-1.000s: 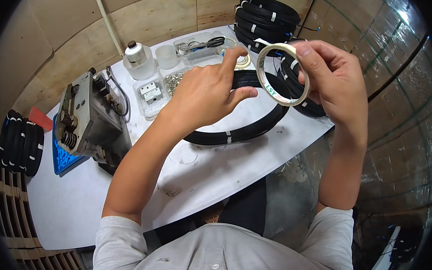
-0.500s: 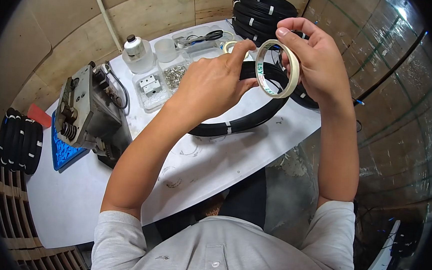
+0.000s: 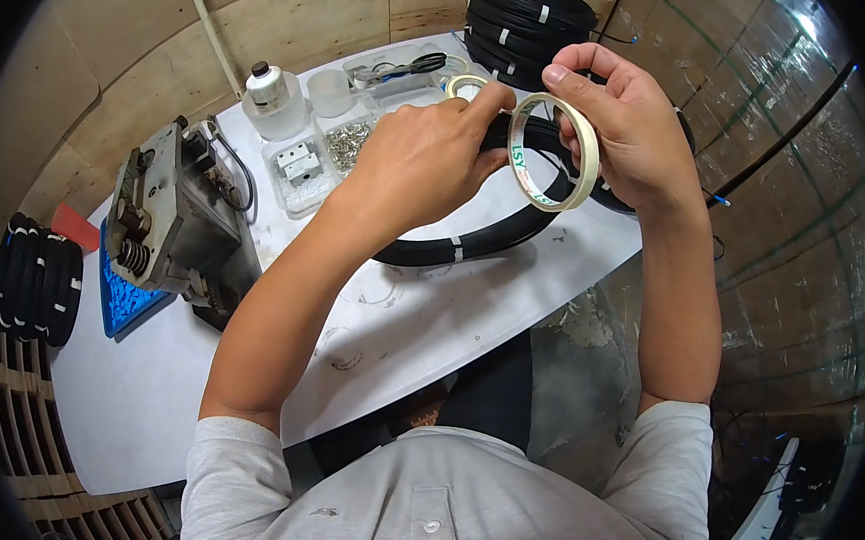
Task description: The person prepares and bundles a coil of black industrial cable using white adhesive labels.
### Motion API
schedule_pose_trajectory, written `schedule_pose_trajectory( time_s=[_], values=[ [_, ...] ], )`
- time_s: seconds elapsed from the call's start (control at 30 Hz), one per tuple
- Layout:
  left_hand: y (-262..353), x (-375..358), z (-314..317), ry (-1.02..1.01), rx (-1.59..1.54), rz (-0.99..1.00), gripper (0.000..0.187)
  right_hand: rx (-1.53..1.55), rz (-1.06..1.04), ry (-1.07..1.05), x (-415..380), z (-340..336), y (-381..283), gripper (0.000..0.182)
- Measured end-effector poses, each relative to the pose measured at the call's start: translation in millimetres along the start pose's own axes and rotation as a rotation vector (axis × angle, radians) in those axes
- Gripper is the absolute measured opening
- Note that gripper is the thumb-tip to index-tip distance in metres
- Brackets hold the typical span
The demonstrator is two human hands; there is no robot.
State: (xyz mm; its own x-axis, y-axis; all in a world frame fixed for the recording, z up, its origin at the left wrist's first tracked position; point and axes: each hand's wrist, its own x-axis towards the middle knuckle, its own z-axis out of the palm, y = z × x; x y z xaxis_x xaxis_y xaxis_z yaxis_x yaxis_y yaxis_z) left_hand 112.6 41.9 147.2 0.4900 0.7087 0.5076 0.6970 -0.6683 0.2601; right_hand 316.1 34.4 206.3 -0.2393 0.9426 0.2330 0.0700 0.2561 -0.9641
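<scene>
My left hand is curled round the far left side of a coil of black cable, its index finger and thumb showing above the coil. The coil is bound with small white strips and stands out over the white table. My right hand grips a roll of pale masking tape with green lettering inside its core. Its thumb and index finger come together just above the roll, while the other fingers are partly hidden behind it. The roll hangs in front of the coil's right side.
A metal press stands at left beside a blue tray of small blue pieces. Behind my left hand are a clear box of metal parts, a bottle and scissors. Stacked black coils stand at the back.
The tape roll has dropped slightly and turned a little in my right hand, whose thumb and index finger have shifted slightly left. My left hand stays at the coil.
</scene>
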Motion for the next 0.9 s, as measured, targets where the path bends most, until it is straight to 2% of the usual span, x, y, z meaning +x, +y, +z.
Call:
schedule_pose_trajectory(
  time_s=[0.17, 0.23, 0.5, 0.6, 0.67, 0.77, 0.9],
  values=[
    [-3, 1, -1, 0.028, -0.039, 0.031, 0.031, 0.004, -0.008, -0.035, -12, 3, 7, 0.023],
    [-2, 3, -6, -0.070, -0.021, -0.026, 0.034, -0.018, 0.011, -0.028, -25, 12, 10, 0.023],
    [-6, 1, -8, -0.081, -0.042, -0.028, 0.034, 0.110, 0.019, 0.171, -65, 46, 70, 0.023],
    [-8, 1, -6, -0.079, -0.050, -0.025, 0.034, 0.161, 0.055, 0.233, -63, 57, 92, 0.026],
    [-9, 2, -7, -0.083, -0.052, -0.027, 0.035, 0.239, 0.106, 0.352, -56, 65, 102, 0.027],
    [-7, 3, -6, -0.097, -0.054, -0.020, 0.035, 0.266, 0.045, 0.302, -45, 66, 121, 0.025],
    [-5, 1, -8, -0.084, -0.058, 0.036, 0.038, 0.141, 0.014, 0.346, -31, 65, 125, 0.019]
  ],
)
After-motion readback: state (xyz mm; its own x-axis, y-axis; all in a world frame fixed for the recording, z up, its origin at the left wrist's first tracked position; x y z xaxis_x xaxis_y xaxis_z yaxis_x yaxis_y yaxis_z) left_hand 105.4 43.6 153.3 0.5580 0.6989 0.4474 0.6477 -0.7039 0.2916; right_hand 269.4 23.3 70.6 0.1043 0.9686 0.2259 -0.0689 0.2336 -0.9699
